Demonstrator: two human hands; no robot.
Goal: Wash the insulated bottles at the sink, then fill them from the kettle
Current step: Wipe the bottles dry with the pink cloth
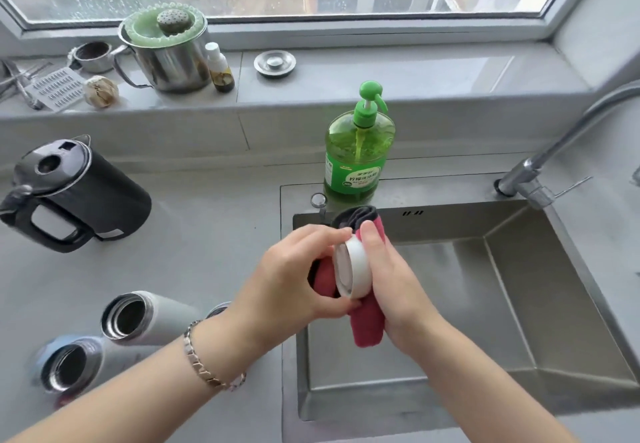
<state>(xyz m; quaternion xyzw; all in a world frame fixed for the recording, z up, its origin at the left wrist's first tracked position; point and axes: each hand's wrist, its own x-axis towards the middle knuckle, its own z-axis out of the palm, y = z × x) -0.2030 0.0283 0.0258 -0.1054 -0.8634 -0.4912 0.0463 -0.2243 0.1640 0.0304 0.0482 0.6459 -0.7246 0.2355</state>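
As left fingers [325, 235] pinch it, lid [358, 264] touches cloth [369, 328].

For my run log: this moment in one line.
phase: washing | left hand: grips white lid | right hand: holds red cloth on it | bottles: two open, on counter | kettle: on counter

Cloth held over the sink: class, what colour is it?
The cloth is pinkish red, with dark grey at its far end; head view.

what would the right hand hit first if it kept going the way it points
Probably the green soap bottle; the right hand, gripping the red cloth, aims at it, depth unclear.
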